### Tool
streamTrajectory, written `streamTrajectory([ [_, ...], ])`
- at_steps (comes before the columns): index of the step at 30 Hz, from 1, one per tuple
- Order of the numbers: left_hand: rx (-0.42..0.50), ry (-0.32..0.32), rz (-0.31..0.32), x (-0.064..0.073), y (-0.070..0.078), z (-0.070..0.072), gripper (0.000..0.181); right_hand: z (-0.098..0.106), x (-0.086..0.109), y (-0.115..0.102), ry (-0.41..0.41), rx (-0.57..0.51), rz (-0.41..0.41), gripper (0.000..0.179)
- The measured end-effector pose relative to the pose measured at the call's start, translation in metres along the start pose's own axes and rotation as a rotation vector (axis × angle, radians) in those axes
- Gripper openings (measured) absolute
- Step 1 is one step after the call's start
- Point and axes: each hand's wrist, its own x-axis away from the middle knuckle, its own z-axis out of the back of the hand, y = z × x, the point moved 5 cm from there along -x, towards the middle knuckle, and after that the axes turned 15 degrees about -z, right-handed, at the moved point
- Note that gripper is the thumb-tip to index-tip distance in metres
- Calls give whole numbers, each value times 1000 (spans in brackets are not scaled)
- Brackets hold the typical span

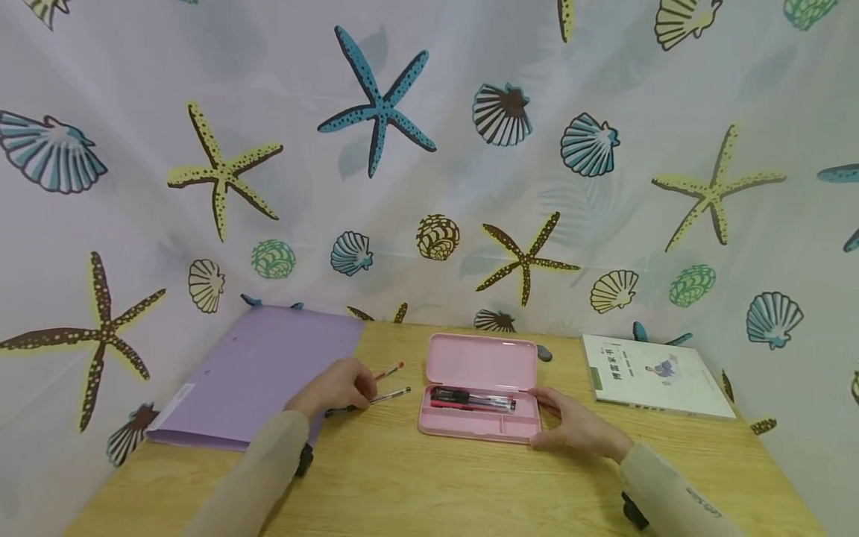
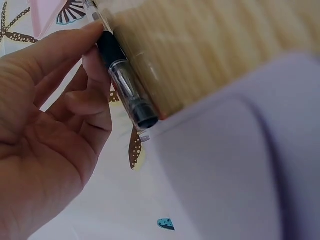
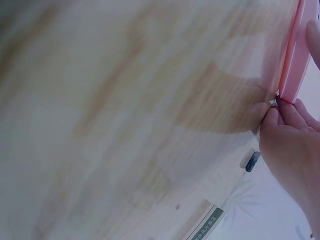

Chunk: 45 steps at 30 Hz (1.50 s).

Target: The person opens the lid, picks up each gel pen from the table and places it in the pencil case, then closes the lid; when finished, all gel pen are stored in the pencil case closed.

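Observation:
My left hand (image 1: pixel 338 386) pinches a pen (image 2: pixel 116 57) with a clear barrel and dark grip between thumb and fingers, low over the table beside the purple folder. A second pen with a red end (image 1: pixel 391 370) lies just behind it, partly covered by the hand. In the middle, a pink pencil case (image 1: pixel 463 427) lies with its lid (image 1: pixel 482 359) raised at the back. Several pens (image 1: pixel 472 400) rest in its long rear compartment. My right hand (image 1: pixel 573 426) grips the case's right end, thumb at the front corner and fingers at the rear one.
The purple folder (image 1: pixel 271 373) lies at the left, against the patterned curtain (image 1: pixel 429 171). At the right rear is a white book (image 1: pixel 654 377). A small dark grey oval object (image 1: pixel 544 353) sits behind the case, near the lid. The wooden table (image 1: pixel 429 485) extends toward me.

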Motion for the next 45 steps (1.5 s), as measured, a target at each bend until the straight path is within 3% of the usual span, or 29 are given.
streamTrajectory([
  [7,-50,-30,-35,-4,13,-5,14,0,4,4,14,6,-3,91],
  [13,-31,-19,-31,-5,13,-7,12,0,5,4,9,-5,-7,92],
  [24,125,62,-35,-11,18,-3,25,4,4,-1,6,11,23,90],
  [28,225,68,-71,-17,27,-6,25,6,3,-2,2,14,23,90],
  [32,320,68,-66,-22,32,-11,27,7,4,-2,-7,22,27,91],
  [37,354,68,-83,-29,36,-13,30,7,4,-2,3,20,33,90],
  [45,325,47,-99,-39,41,-19,31,3,3,-4,-5,11,43,89],
])
